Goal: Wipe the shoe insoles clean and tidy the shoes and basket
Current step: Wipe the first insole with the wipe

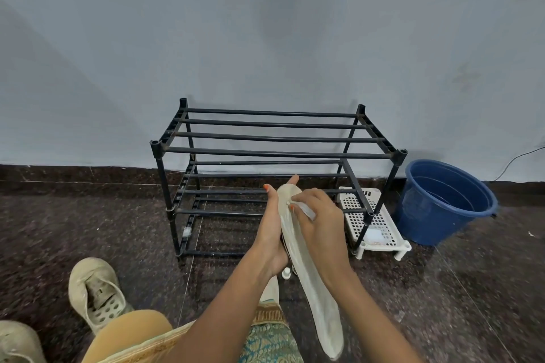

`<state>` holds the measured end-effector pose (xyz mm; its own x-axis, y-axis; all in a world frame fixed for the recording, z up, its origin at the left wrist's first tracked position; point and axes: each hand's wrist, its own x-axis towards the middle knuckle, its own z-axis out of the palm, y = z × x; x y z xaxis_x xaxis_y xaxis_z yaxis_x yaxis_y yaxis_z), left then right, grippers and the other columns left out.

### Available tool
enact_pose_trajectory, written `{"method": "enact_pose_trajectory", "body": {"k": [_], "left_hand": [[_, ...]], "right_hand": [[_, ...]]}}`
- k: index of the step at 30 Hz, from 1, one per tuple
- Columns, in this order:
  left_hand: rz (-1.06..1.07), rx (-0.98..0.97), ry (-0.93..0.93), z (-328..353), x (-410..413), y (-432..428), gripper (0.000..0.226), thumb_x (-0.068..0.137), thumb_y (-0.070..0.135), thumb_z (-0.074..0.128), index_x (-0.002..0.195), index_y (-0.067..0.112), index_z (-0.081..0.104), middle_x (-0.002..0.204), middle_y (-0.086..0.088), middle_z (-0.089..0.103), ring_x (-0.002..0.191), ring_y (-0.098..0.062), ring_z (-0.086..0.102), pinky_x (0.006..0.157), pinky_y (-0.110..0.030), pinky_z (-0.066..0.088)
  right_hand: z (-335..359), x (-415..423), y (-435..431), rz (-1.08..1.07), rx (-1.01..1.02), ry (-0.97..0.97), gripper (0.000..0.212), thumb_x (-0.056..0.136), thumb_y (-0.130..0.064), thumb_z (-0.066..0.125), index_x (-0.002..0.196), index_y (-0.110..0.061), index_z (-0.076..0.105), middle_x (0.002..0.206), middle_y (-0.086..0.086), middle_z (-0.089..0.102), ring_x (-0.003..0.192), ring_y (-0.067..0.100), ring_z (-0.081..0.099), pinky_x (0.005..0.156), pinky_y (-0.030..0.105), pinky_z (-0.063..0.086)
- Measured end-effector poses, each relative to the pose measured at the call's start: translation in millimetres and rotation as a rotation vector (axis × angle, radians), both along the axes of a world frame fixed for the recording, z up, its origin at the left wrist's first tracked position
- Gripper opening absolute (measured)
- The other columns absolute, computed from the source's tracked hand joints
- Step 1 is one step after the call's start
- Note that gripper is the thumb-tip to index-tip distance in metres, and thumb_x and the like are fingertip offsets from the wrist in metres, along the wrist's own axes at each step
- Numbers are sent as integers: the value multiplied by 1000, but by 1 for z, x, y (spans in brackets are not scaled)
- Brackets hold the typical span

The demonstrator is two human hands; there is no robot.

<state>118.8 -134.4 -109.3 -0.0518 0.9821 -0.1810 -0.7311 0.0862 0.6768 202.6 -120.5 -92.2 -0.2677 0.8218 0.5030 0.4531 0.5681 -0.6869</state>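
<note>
Left hand (272, 233) grips the insole (318, 298), right hand (321, 221) pinches a wipe (303, 208) onto it, and that unsupported end at six o'clock could buckle under hard strokes.

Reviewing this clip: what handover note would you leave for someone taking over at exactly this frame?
Left hand: grips the insole, held up in front of the shoe rack.
Right hand: pinches a white cloth against the insole's upper end.
Things: two beige shoes on the floor, lower left; white basket on the floor at the rack's right end, beside the blue bucket.
Done: wiping under way; how much is clean cannot be told.
Left: finish wiping, then tidy shoes and basket; the rack holds nothing yet.
</note>
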Motion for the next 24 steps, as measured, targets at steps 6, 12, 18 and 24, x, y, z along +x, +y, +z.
{"method": "enact_pose_trajectory", "body": {"k": [6, 12, 18, 24], "left_hand": [[5, -5, -7, 1, 2, -1, 59, 90, 66, 15, 123, 39, 55, 121, -1, 65, 108, -20, 64, 88, -38, 51], [-18, 15, 5, 2, 3, -2, 58, 90, 65, 16, 127, 39, 53, 118, -4, 67, 104, -22, 66, 75, -34, 55], [-13, 4, 23, 1, 0, -1, 59, 90, 66, 15, 127, 40, 53, 120, -4, 66, 104, -21, 66, 79, -36, 54], [-7, 16, 14, 2, 1, -2, 59, 90, 65, 14, 119, 39, 58, 121, -2, 66, 100, -14, 67, 91, -39, 49]], "right_hand": [[6, -4, -9, 56, -45, -20, 18, 81, 3, 61, 94, -6, 69, 94, -1, 64, 91, 11, 58, 89, 18, 43], [5, 4, 9, -66, 81, -168, 16, 85, -3, 58, 98, -4, 68, 95, 5, 60, 92, 21, 54, 77, 21, 38], [2, -1, 2, -30, -5, -127, 16, 86, -6, 57, 99, -6, 67, 93, 4, 60, 91, 20, 55, 76, 18, 41], [10, -7, -13, 88, -59, -114, 18, 85, 0, 57, 96, -6, 69, 98, 6, 63, 94, 14, 57, 84, 13, 38]]}}
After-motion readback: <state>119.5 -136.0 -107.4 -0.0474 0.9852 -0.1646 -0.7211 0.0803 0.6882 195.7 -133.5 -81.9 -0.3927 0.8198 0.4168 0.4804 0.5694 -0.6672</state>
